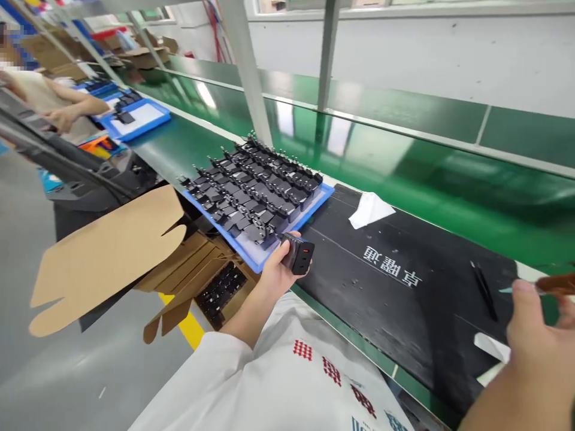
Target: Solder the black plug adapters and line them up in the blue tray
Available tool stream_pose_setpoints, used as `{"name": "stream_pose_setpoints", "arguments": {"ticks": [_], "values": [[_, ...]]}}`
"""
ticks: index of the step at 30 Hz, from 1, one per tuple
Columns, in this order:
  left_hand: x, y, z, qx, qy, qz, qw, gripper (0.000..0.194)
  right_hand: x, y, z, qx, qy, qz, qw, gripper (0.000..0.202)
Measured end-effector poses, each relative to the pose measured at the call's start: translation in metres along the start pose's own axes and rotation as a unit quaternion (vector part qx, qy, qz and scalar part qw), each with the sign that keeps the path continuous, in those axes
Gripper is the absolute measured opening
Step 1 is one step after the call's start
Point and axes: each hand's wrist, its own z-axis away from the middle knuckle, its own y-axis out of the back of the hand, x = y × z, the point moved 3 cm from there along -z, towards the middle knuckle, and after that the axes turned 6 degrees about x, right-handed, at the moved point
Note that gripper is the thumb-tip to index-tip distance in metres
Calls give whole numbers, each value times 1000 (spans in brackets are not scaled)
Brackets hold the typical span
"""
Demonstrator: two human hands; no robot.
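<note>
My left hand (276, 272) is closed around a black USB charger (298, 254). Its port face, with one orange-red port and darker ones beside it, is turned up and to the right. Just behind that hand lies a blue-rimmed tray (258, 263) packed with rows of black plug chargers (251, 191), their metal pins sticking up. At the right edge, my right hand (539, 329) is partly cut off and curls at a shiny brown object (557, 283), whose kind I cannot make out. Black tweezers (484, 290) lie on the mat left of this hand.
A black mat (381, 299) with white lettering covers the bench before me. White paper scraps (371, 209) lie on it. Open cardboard box (179, 269) stands below left, with chargers inside. Metal posts (327, 60) rise behind. A co-worker (58, 108) sits far left by another blue tray (148, 129).
</note>
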Motion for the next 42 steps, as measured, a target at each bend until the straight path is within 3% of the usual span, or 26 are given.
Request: {"name": "stream_pose_setpoints", "arguments": {"ticks": [3, 8, 12, 14, 17, 20, 23, 26, 29, 31, 32, 34, 38, 42], "values": [[-14, -16, -14, -7, 34, -26, 999, 40, -2, 3, -2, 29, 18, -15, 999, 93], [-34, -38, -37, 14, 66, -38, 997, 26, -18, 10, 0, 80, -74, 44, 993, 81], [-48, -54, -49, -5, 95, -42, 995, 20, -29, 22, 13, 127, -24, 182, 975, 49], [-55, -63, -53, -26, 106, -45, 993, 21, -20, 18, 21, 48, -15, 266, 963, 37], [-68, -74, -57, -49, 135, -59, 988, 26, 6, 5, 32, -113, -34, 368, 922, 43], [-80, -78, -59, -47, 172, -75, 981, 31, 21, -7, 37, -178, -47, 399, 898, 46], [-88, -77, -58, -53, 198, -81, 975, 37, 13, -16, 40, -213, -57, 303, 927, 44], [-89, -76, -55, -62, 211, -88, 971, 37, -14, -21, 48, -235, -122, 75, 962, 30], [-87, -75, -53, -57, 214, -86, 971, 35, -53, -29, 62, -273, -182, -166, 930, 25], [-87, -75, -53, -53, 217, -83, 971, 35, -80, -36, 72, -287, -182, -262, 903, 30], [-87, -75, -53, -50, 220, -83, 971, 35, -91, -38, 76, -280, -174, -277, 902, 33], [-88, -73, -52, -40, 230, -85, 969, 33, -106, -41, 82, -234, -145, -249, 928, 32], [-89, -72, -53, -44, 248, -67, 966, 29, -120, -36, 91, -143, -72, -159, 974, 33], [-91, -72, -54, -50, 271, -32, 961, 25, -131, -31, 93, -132, 17, -107, 985, 33]]}}
